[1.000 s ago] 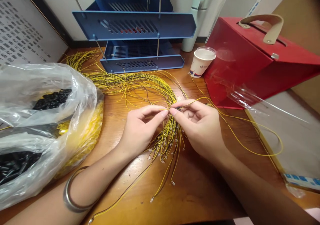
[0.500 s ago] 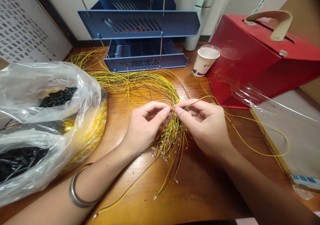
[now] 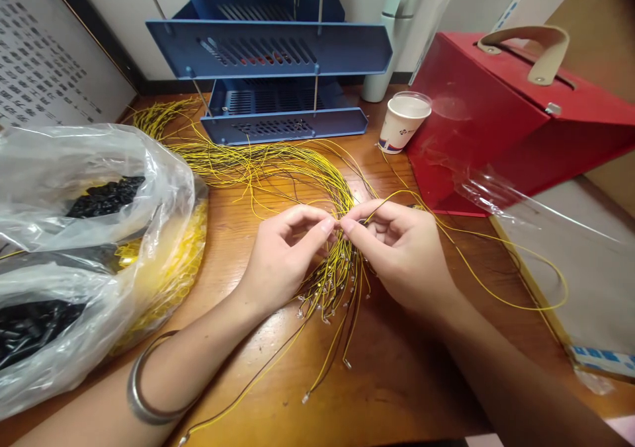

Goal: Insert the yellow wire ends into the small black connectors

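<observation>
My left hand (image 3: 290, 252) and my right hand (image 3: 404, 248) meet fingertip to fingertip above a bundle of thin yellow and black wires (image 3: 330, 169). Thumb and forefinger of each hand are pinched together. A yellow wire (image 3: 496, 235) runs out of my right hand and loops over to the right. Whatever sits between my left fingertips is too small to make out. Beneath my hands the wires fan out toward me, with small clear tips (image 3: 305, 398) at their ends. The bundle curves back to the left behind my hands.
Plastic bags (image 3: 163, 162) with black and yellow pieces lie at the left. Behind the wires stands a blue two-tier tray rack (image 3: 282, 50). A paper cup (image 3: 404, 123), a pale bottle (image 3: 380, 57) and a red box with a handle (image 3: 476, 123) stand at the back right.
The view has shifted slightly, so most things sit a little farther left. My hands stay pinched together over the wires, with little other movement.
</observation>
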{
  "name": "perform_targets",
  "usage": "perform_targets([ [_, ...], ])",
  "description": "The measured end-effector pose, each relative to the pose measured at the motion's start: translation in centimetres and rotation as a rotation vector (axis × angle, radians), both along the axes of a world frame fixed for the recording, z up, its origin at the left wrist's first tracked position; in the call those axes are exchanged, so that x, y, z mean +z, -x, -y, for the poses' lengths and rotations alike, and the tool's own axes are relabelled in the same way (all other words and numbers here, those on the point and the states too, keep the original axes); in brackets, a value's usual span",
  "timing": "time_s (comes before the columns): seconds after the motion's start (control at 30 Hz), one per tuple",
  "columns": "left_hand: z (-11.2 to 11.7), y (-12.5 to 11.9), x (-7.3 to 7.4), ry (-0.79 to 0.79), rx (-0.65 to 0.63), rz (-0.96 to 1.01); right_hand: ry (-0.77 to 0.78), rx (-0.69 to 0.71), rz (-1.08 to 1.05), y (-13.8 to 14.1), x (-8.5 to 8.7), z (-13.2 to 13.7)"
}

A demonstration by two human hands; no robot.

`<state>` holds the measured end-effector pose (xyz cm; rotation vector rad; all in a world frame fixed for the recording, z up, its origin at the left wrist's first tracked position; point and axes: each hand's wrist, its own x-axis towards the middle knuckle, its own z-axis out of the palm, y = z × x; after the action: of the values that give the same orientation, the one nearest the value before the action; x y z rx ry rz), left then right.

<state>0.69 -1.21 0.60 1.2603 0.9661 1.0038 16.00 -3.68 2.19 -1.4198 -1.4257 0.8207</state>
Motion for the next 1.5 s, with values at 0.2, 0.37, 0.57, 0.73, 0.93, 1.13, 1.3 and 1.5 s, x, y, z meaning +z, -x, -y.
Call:
perform_targets([
  [0.2, -0.08, 0.13, -0.16, 0.0, 0.0, -0.011, 0.032, 0.01, -0.005, 0.0, 0.19, -0.02],
  [0.37, 0.1, 0.25, -0.16, -0.097, 0.031, -0.002, 0.039, 0.03, -0.002, -0.1, 0.24, -0.07],
  [0.57, 0.46, 0.03, -0.04, -0.232, -0.013, -0.14, 0.041, 0.015, 0.01, -0.29, 0.37, 0.06],
  [0.73, 0.37, -0.12, -0.16, -0.224, 0.019, -0.167, 0.037, 0.005, 0.009, -0.29, 0.5, 0.09],
  [0.93, 0.34, -0.26, -0.32, -0.147, 0.05, -0.123, 0.043, 0.01, -0.011, -0.12, 0.56, -0.03],
  [1.13, 0.33, -0.23, -0.37, -0.138, 0.06, -0.116, 0.073, 0.007, -0.046, -0.13, 0.64, -0.04],
  [1.3, 0.27, -0.18, -0.29, -0.181, 0.09, -0.146, 0.101, -0.018, -0.111, 0.0, 0.62, -0.06],
  [1.5, 0.2, -0.03, -0.23, -0.186, 0.101, -0.152, 0.11, -0.027, -0.241, 0.08, 0.59, -0.22],
])
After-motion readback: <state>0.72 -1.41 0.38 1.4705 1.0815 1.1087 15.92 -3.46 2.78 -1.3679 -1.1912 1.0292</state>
